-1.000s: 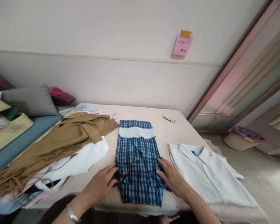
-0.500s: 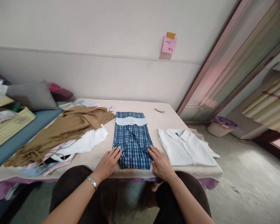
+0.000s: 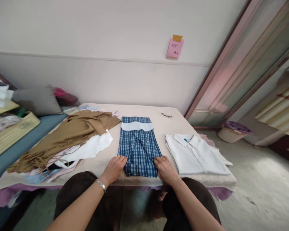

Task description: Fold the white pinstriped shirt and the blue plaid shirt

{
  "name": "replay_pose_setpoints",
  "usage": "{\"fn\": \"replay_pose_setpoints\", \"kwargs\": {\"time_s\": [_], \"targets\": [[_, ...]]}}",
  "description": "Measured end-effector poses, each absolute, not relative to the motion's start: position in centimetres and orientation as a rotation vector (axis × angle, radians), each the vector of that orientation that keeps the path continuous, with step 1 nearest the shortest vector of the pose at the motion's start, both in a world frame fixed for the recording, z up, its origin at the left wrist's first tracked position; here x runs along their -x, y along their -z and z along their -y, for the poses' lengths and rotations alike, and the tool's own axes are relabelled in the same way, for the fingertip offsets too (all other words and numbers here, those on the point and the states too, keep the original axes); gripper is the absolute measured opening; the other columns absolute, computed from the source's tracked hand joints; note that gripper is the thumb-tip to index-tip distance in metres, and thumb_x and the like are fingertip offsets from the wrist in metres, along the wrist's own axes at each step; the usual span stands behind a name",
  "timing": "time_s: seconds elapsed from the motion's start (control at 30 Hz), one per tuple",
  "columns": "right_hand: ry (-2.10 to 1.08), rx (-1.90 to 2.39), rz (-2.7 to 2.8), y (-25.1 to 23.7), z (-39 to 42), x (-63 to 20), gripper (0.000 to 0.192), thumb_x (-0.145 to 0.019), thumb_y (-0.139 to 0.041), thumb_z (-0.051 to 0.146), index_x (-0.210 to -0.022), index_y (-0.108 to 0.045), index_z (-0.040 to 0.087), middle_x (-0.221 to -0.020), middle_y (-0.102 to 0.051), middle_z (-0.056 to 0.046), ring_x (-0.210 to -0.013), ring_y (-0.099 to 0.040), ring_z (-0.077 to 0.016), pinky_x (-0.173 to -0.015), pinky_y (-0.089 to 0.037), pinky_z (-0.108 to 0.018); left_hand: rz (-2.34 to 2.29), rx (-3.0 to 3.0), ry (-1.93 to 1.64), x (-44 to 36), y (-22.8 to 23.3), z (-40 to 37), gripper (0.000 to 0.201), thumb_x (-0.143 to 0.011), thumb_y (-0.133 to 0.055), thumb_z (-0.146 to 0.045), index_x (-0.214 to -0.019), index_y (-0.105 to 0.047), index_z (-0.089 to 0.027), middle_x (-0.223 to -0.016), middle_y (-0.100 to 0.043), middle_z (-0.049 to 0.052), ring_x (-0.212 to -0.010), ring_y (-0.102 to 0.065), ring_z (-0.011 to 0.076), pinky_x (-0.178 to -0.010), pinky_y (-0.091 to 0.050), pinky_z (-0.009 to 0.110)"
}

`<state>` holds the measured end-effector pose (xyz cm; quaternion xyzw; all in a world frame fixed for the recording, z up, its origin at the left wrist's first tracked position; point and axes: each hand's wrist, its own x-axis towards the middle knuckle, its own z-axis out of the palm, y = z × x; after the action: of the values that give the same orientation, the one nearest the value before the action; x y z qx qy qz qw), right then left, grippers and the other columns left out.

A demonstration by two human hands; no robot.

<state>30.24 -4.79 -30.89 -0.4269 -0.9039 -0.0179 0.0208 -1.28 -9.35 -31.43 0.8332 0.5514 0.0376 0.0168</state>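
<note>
A blue plaid garment point(image 3: 141, 147), folded into a long strip with a white band across its far part, lies flat in front of me. On its left edge, near the close end, my left hand point(image 3: 115, 165) is closed with curled fingers gripping the cloth. My right hand point(image 3: 165, 167) pinches the opposite edge at about the same height. The near end looks turned over into a band. To the right lies a folded white striped shirt point(image 3: 195, 154) with its collar facing away from me.
A heap of clothes with a brown garment point(image 3: 69, 138) on top covers the left of the cloth-covered table point(image 3: 144, 110). Glasses point(image 3: 167, 115) lie at the back right. A grey cushion point(image 3: 38, 100) and a box point(image 3: 16, 134) are at left; a bin point(image 3: 232, 133) stands on the floor at right.
My fingers, earlier stretched flat over the garment's side edges, are now curled and closed on them. The garment stays in place; the view has shifted slightly.
</note>
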Motion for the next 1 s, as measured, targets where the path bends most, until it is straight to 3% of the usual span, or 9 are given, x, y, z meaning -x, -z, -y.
{"fn": "replay_pose_setpoints", "kwargs": {"time_s": [0.1,0.33,0.4,0.5,0.63,0.8,0.9,1.0], "targets": [[0.062,1.333,2.794,30.8,4.1,-29.8,0.025,-0.087,-0.047,0.005,-0.096,-0.068,0.016,-0.101,-0.065,-0.013,-0.097,-0.057,-0.0273,-0.099,-0.036,-0.041,-1.753,-2.62,-0.063,0.4,31.3,8.4,0.024,-0.096,-0.042,-0.007,-0.101,-0.063,-0.018,-0.105,-0.064,0.01,-0.101,-0.056,0.0261,-0.088,-0.047,0.039],[-0.091,1.331,2.696,30.1,4.9,-30.0,0.022,-0.085,-0.048,0.008,-0.094,-0.065,0.019,-0.105,-0.062,-0.008,-0.102,-0.057,-0.0238,-0.092,-0.04,-0.034,-1.778,-2.539,-0.107,0.7,29.3,9.3,0.022,-0.091,-0.045,-0.007,-0.091,-0.064,-0.019,-0.096,-0.066,0.008,-0.097,-0.059,0.0252,-0.088,-0.043,0.04],[-0.271,1.277,2.656,29.3,6.3,-30.3,0.02,-0.079,-0.048,0.008,-0.088,-0.062,0.02,-0.106,-0.062,-0.007,-0.105,-0.056,-0.0238,-0.092,-0.04,-0.034,-1.7,-2.507,-0.13,1.2,28.3,10.8,0.023,-0.083,-0.049,-0.004,-0.088,-0.065,-0.02,-0.092,-0.067,0.006,-0.094,-0.06,0.0239,-0.094,-0.042,0.041],[-0.63,1.228,2.581,27.2,8.5,-31.0,0.018,-0.07,-0.048,0.008,-0.079,-0.056,0.022,-0.091,-0.061,-0.003,-0.092,-0.057,-0.022,-0.084,-0.042,-0.032,-1.575,-2.348,-0.179,2.2,26.5,12.9,0.026,-0.073,-0.052,-0.004,-0.084,-0.067,-0.023,-0.09,-0.071,0.002,-0.095,-0.062,0.0218,-0.099,-0.041,0.039],[-1.251,1.083,2.379,22.7,7.8,-32.2,0.017,-0.075,-0.046,0.01,-0.081,-0.057,0.022,-0.077,-0.056,0.003,-0.075,-0.054,-0.0167,-0.069,-0.04,-0.027,-1.317,-1.995,-0.229,4.3,23.3,11.9,0.03,-0.069,-0.053,-0.009,-0.087,-0.072,-0.025,-0.093,-0.074,-0.002,-0.091,-0.064,0.0192,-0.084,-0.045,0.029],[-1.582,1.008,1.96,20.1,-1.5,-31.5,0.006,-0.079,-0.062,0.019,-0.084,-0.065,0.019,-0.078,-0.062,0.002,-0.075,-0.056,-0.0153,-0.069,-0.043,-0.025,-1.121,-1.501,-0.729,6.8,21.8,2.9,0.027,-0.066,-0.061,-0.016,-0.09,-0.073,-0.018,-0.083,-0.068,-0.001,-0.078,-0.058,0.0151,-0.07,-0.042,0.024],[-1.698,1.154,1.423,22.8,-8.2,-29.0,0.014,-0.075,-0.075,0.028,-0.081,-0.066,0.018,-0.077,-0.068,-0.002,-0.076,-0.063,-0.0184,-0.072,-0.05,-0.027,-1.18,-0.978,-1.187,7.0,24.0,-3.1,0.023,-0.068,-0.072,-0.023,-0.09,-0.069,-0.017,-0.083,-0.067,0.0,-0.075,-0.059,0.0134,-0.071,-0.045,0.022],[-1.656,1.279,1.16,27.6,-12.2,-26.4,0.026,-0.082,-0.072,0.043,-0.076,-0.064,0.019,-0.076,-0.071,-0.008,-0.079,-0.069,-0.0231,-0.078,-0.056,-0.034,-1.258,-0.674,-1.297,6.5,27.6,-6.9,0.031,-0.078,-0.073,-0.045,-0.088,-0.065,-0.017,-0.085,-0.07,0.005,-0.074,-0.064,0.016,-0.071,-0.051,0.027]]}}
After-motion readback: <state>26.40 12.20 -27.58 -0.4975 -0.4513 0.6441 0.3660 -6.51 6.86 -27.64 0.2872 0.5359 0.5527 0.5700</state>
